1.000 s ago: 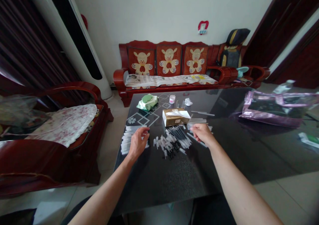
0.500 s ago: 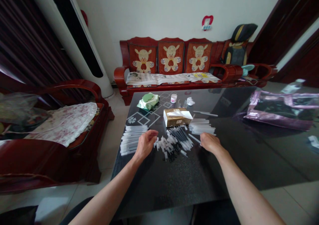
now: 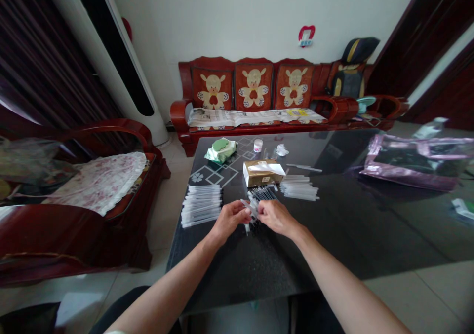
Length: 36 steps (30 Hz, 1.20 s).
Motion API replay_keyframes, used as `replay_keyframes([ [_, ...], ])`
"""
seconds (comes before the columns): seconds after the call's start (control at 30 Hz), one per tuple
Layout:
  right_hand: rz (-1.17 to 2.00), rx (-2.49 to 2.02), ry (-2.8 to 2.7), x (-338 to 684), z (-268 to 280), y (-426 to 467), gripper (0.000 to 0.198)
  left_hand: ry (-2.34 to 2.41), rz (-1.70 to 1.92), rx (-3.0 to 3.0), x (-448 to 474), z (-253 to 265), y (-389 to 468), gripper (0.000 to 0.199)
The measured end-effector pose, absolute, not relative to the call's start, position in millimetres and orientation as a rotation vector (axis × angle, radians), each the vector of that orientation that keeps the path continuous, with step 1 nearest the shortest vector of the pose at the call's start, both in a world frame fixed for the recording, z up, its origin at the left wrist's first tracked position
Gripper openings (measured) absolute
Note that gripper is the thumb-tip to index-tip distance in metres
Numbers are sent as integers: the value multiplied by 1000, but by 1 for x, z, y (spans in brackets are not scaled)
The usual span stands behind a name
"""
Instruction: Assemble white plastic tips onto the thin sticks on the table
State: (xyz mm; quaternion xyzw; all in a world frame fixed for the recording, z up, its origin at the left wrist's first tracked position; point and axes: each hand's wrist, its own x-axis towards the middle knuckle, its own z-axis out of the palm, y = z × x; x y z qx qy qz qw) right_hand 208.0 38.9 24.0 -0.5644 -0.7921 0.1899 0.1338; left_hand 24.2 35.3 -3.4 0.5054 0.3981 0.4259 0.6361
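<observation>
My left hand (image 3: 232,219) and my right hand (image 3: 276,216) meet over a heap of small white and black plastic pieces (image 3: 253,224). A thin translucent white tube (image 3: 246,204), like a pen barrel, slants between them, with my right fingers closed on its near end. My left fingers are pinched together beside it; what they hold is too small to make out. Behind my right hand lies a bundle of thin black sticks (image 3: 263,192), like pen refills, partly hidden. White tubes lie in a row (image 3: 202,205) left of my left hand, with a smaller stack (image 3: 299,188) to the right.
A tissue box (image 3: 263,178) stands behind the heap on the dark table (image 3: 237,279). Farther back are a green wipes pack (image 3: 221,150), a small white tub (image 3: 258,145) and crumpled tissue (image 3: 282,150). A clear bag with purple edges (image 3: 411,176) lies at the right.
My right hand has moved left from beside the right-hand stack, bringing a white tube to the heap. My left hand has shifted slightly right, and its fingers have closed.
</observation>
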Motion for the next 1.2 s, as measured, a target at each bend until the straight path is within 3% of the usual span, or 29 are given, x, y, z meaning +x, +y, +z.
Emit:
replay_keyframes([
  [0.23, 662, -1505, -2198, 205, 28, 41, 14, 997, 1094, 1049, 13, -4, 42, 39],
  [0.5, 265, -1968, -2041, 269, 16, 69, 16, 1095, 1196, 913, 0, -5, 53, 37],
  [0.87, 375, -2030, -2250, 248, -1, 64, 6, 1106, 1168, 900, 0, -12, 55, 37],
  [1.2, 418, -2035, -2170, 247, 1, 68, 10, 1080, 1187, 863, -4, -15, 57, 36],
])
